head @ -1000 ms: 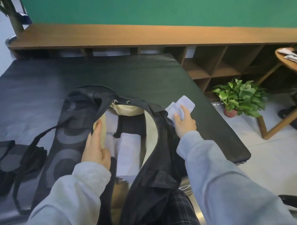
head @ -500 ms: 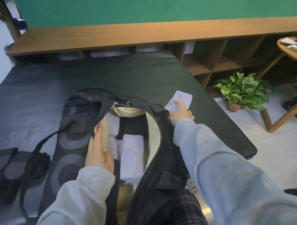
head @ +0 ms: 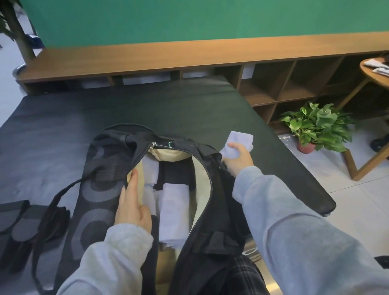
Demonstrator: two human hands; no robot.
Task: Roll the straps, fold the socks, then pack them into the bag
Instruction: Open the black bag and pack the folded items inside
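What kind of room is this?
Probably a staged indoor studio or office corner: a green backdrop wall, a low wooden cubby shelf, and a potted plant on tiled floor beside the black padded table.

Single head view: looks forward-down, close over bag (head: 97,196) on table (head: 142,105).

bag (head: 97,196) open on table (head: 187,107) | folded socks (head: 174,213) inside | left hand (head: 130,203) on left rim | right hand (head: 237,161) with sock (head: 239,141) right of bag | straps (head: 20,217) left | plant (head: 317,126) on floor right
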